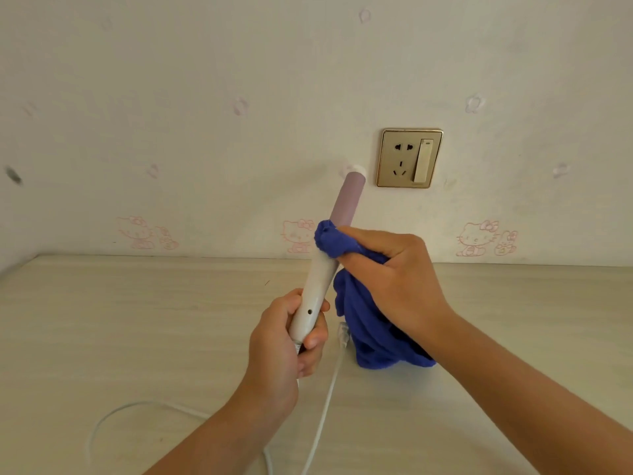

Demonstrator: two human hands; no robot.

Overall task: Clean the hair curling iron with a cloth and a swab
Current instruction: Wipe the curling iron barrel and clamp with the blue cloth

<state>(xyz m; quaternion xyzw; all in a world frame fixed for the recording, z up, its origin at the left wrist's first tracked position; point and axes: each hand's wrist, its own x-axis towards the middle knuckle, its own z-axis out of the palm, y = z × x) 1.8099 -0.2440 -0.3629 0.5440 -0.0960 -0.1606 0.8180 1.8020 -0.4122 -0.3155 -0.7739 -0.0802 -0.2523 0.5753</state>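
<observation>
The curling iron [322, 269] tilts upward, left hand [291, 337] fingers wrapping its handle, right hand [394, 279] fingers pinching the blue cloth [370, 330] against it.

No word, number or brand name can be read anywhere. The pale patterned wallpaper [239, 63] carries only pink outline drawings of a cartoon cat with a bow [478, 238], with no lettering beside them. The gold-framed wall socket with a rocker switch [409, 158] shows no legible marking. The white-handled, lilac-barrelled curling iron [318, 286] bears one small dark dot and no print.
</observation>
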